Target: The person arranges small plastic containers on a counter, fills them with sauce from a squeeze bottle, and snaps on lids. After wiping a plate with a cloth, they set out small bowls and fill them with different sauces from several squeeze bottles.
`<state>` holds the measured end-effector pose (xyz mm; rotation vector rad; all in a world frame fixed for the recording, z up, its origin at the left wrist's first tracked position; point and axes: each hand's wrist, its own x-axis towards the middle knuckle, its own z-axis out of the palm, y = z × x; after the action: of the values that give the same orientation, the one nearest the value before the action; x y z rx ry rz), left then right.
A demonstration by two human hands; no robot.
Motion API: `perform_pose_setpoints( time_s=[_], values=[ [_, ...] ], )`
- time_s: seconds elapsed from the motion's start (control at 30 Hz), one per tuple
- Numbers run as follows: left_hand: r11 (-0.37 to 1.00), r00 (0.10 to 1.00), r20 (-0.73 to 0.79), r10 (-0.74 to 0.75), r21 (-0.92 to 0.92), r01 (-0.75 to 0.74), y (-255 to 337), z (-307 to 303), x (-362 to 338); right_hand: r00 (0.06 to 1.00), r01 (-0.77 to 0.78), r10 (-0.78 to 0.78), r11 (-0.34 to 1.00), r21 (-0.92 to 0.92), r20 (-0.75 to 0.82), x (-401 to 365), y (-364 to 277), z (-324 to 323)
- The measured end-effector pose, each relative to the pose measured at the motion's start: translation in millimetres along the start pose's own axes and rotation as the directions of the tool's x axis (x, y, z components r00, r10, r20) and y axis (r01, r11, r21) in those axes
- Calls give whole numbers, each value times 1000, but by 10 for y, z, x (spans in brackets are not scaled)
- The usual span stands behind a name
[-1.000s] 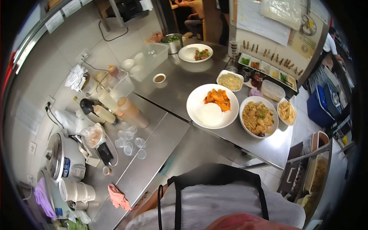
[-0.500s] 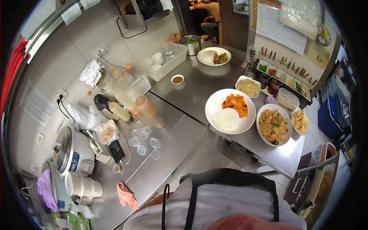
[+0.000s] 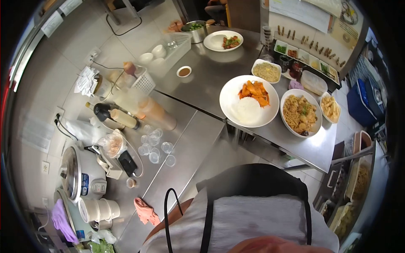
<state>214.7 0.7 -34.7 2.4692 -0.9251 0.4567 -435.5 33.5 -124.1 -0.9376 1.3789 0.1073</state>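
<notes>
Neither of my hands shows; only part of my arm (image 3: 180, 211) appears beside the grey and black clothing on my body (image 3: 257, 219). In front of me on the steel counter lies a big white plate (image 3: 228, 103) with white rice (image 3: 248, 110) and orange-sauced pieces (image 3: 254, 92). Right of it are a bowl of noodles (image 3: 299, 113), a small dish of pale fried pieces (image 3: 330, 108) and a square bowl of fried rice (image 3: 266, 72). A pink cloth (image 3: 146, 211) rests on the left counter, nearest to my arm.
Farther back are a sauce dish (image 3: 184, 71), an oval plate with meat (image 3: 231, 42) and a pot of greens (image 3: 195, 28). Clear plastic cups (image 3: 154, 155), squeeze bottles (image 3: 124, 119) and a rice cooker (image 3: 86, 177) crowd the left counter. Garnish trays (image 3: 307, 59) line the right wall.
The view has tilted, so the counter and its dishes sit higher in the picture and more of my body shows. None of the dishes has visibly been moved.
</notes>
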Motion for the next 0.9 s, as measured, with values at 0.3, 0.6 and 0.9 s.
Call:
perform_pose_setpoints(
  time_s=[0.3,0.6,0.9],
  values=[
    [803,853,273,445,-543,-246,1015,-184,-157,885,464,-464,886,-29,-20,-532,-917,-254],
    [683,-231,647,726,-718,134,1954,243,-282,929,343,-371,870,-355,-11,-115,-2693,41],
    [757,56,791,609,-601,255,1316,7,-133,764,569,-644,705,-424,-46,415,-3900,259]
  ],
)
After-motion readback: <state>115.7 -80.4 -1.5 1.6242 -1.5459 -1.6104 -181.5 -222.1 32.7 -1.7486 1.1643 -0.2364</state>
